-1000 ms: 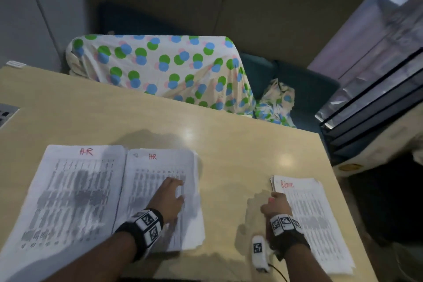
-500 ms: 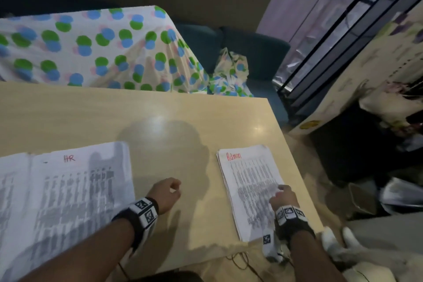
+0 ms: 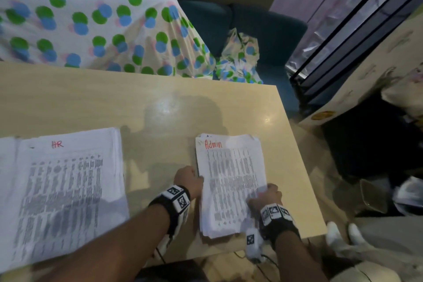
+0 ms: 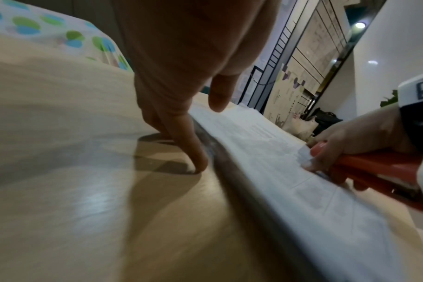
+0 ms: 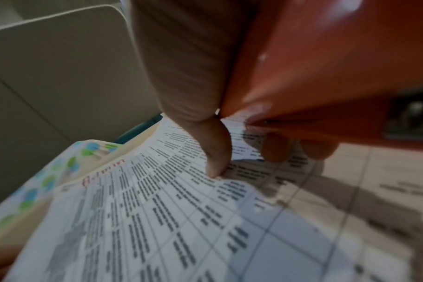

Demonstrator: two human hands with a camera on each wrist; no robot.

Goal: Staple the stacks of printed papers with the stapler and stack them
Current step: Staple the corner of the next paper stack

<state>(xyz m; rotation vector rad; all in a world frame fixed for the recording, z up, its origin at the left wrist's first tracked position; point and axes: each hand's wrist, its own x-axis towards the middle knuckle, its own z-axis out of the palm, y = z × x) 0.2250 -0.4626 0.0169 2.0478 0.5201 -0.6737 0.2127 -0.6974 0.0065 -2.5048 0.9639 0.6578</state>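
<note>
A paper stack marked "Admin" (image 3: 231, 181) lies near the right end of the wooden table (image 3: 137, 103). My left hand (image 3: 188, 178) is at its left edge: fingertips (image 4: 200, 166) touch the table beside the stack (image 4: 266, 145), the thumb hovers over the top sheet. My right hand (image 3: 266, 194) grips a red stapler (image 4: 374, 171) and sits on the stack's right side. The right wrist view shows the stapler (image 5: 326, 66) in the palm and the thumb (image 5: 215, 152) pressing the printed sheet (image 5: 157, 219). A stack marked "HR" (image 3: 64, 190) lies at the left, another partly under it.
The table's right edge (image 3: 297, 167) runs close beside the Admin stack. A dotted cloth (image 3: 103, 25) covers a seat behind the table, next to a dark blue sofa (image 3: 263, 30). A black-framed rack (image 3: 343, 41) and clutter on the floor (image 3: 389, 190) stand at the right.
My left hand has left the HR stack and crossed the table to the Admin stack's left edge. My right hand moved onto the Admin stack's right side. The view swung right.
</note>
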